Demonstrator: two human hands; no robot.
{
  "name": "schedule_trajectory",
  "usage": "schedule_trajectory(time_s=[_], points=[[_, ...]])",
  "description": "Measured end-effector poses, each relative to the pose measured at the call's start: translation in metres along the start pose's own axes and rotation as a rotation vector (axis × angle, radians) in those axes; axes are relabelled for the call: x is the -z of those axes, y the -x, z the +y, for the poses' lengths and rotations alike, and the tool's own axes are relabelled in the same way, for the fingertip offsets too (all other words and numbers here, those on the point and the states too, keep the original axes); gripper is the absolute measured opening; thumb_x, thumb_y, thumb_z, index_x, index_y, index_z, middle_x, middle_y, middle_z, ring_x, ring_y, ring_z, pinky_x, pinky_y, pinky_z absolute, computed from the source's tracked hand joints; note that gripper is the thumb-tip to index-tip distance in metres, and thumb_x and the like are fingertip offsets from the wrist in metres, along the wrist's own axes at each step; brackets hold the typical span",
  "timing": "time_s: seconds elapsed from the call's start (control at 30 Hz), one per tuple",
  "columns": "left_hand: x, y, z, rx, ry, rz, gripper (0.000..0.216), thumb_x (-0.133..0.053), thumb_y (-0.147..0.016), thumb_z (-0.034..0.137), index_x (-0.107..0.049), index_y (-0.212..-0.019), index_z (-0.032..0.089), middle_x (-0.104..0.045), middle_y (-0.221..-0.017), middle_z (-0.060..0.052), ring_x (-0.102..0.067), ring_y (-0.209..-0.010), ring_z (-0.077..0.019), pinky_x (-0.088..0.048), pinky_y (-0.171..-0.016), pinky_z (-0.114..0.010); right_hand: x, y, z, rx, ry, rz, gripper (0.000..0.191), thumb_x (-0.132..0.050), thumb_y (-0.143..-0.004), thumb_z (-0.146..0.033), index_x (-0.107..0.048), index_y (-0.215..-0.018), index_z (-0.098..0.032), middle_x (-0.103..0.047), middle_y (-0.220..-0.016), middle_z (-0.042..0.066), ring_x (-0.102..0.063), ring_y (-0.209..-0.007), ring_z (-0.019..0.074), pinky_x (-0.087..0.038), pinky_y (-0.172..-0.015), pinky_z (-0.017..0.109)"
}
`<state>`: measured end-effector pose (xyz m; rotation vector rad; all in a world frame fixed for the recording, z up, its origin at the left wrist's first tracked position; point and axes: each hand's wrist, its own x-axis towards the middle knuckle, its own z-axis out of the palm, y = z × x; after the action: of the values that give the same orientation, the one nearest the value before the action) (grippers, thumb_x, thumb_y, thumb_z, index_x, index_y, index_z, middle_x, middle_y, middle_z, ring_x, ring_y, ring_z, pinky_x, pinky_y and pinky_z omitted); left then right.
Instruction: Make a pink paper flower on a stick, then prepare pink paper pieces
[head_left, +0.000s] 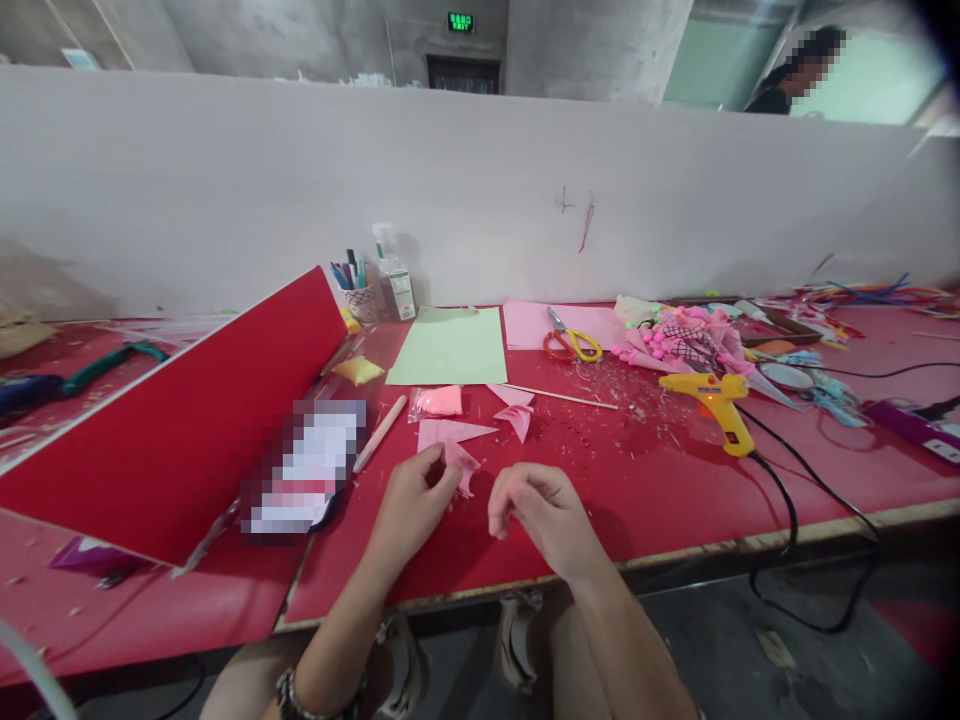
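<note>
My left hand (415, 503) is closed, thumb and fingers bent into a ring. At its fingertips is a folded piece of pink paper (462, 466), its near edge hidden by the fingers. To the right, my right hand (541, 510) hovers over the red table with its fingers curled inward; whatever they may hold is hidden. Just beyond the hands lie a flat pink paper triangle (435, 430) and another folded pink paper piece (517, 417). A clear packet of salmon-pink material (439, 402) and a thin wooden stick (570, 397) are behind them.
A yellow glue gun (709, 405) with a black cord stands right. Scissors (574, 345) lie on pink sheets beside a light green sheet (454, 345). A pile of pink crafts (686, 338) sits back right. A phone (307, 475) and a tilted red board (202, 420) are left.
</note>
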<state>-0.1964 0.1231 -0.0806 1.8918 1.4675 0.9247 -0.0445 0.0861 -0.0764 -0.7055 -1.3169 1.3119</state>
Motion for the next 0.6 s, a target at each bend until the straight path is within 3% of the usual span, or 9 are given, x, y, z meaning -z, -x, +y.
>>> schedule_trajectory(time_s=[0.13,0.23,0.3,0.37,0.47,0.53,0.6], points=[[-0.001,-0.001,-0.002,0.01,-0.005,0.012,0.021,-0.04,-0.075,0.029,-0.039,-0.057,0.017,-0.041,-0.049,0.006,-0.042,-0.048,-0.0097,-0.027,-0.046,-0.02,0.005,0.006,-0.013,-0.058,0.147,-0.409,0.016,-0.056,-0.073,-0.029,-0.066,-0.082,-0.02,-0.063,-0.068,-0.001,-0.059,-0.061,0.0086,-0.049,-0.058,0.02],[-0.002,-0.001,-0.002,0.018,0.022,0.013,0.022,-0.041,-0.074,0.03,-0.039,-0.057,0.017,-0.042,-0.049,0.005,-0.042,-0.047,-0.0096,-0.027,-0.045,-0.02,0.007,0.006,-0.023,0.098,0.296,-0.701,0.023,-0.047,-0.079,-0.021,-0.063,-0.096,-0.02,-0.065,-0.088,0.002,-0.061,-0.075,0.007,-0.048,-0.067,0.015],[-0.001,0.0,-0.001,0.022,0.033,0.007,0.021,-0.041,-0.075,0.03,-0.041,-0.058,0.017,-0.043,-0.05,0.005,-0.042,-0.047,-0.0095,-0.028,-0.045,-0.02,0.008,0.004,-0.026,0.24,0.381,-0.823,0.025,-0.046,-0.079,-0.017,-0.062,-0.099,-0.019,-0.064,-0.095,0.001,-0.061,-0.082,0.0058,-0.045,-0.071,0.011],[-0.001,0.0,0.0,0.021,0.03,0.0,0.02,-0.04,-0.075,0.029,-0.042,-0.059,0.017,-0.044,-0.05,0.005,-0.042,-0.047,-0.0094,-0.028,-0.046,-0.02,0.007,0.002,-0.027,0.36,0.45,-0.835,0.024,-0.05,-0.077,-0.017,-0.063,-0.096,-0.021,-0.065,-0.096,-0.001,-0.061,-0.083,0.0052,-0.044,-0.071,0.009],[-0.001,0.001,0.001,0.016,0.041,0.005,0.019,-0.041,-0.074,0.027,-0.043,-0.058,0.017,-0.045,-0.049,0.005,-0.042,-0.047,-0.0095,-0.028,-0.045,-0.02,0.004,0.002,-0.026,0.41,0.481,-0.706,0.02,-0.053,-0.074,-0.021,-0.066,-0.088,-0.025,-0.066,-0.089,-0.004,-0.062,-0.075,0.0058,-0.046,-0.066,0.01],[-0.001,0.0,0.002,0.014,0.051,0.015,0.019,-0.042,-0.073,0.027,-0.042,-0.057,0.017,-0.045,-0.049,0.005,-0.042,-0.047,-0.0094,-0.028,-0.045,-0.02,0.002,0.002,-0.023,0.279,0.404,-0.642,0.02,-0.049,-0.077,-0.025,-0.067,-0.087,-0.023,-0.067,-0.084,-0.001,-0.062,-0.072,0.0077,-0.047,-0.064,0.014],[-0.001,0.0,0.003,0.004,0.051,0.012,0.019,-0.043,-0.073,0.027,-0.043,-0.058,0.016,-0.046,-0.051,0.005,-0.042,-0.049,-0.0097,-0.029,-0.046,-0.02,0.001,0.002,-0.017,0.095,0.268,-0.486,0.023,-0.045,-0.081,-0.028,-0.066,-0.084,-0.019,-0.066,-0.075,0.001,-0.062,-0.066,0.0094,-0.049,-0.061,0.019]])
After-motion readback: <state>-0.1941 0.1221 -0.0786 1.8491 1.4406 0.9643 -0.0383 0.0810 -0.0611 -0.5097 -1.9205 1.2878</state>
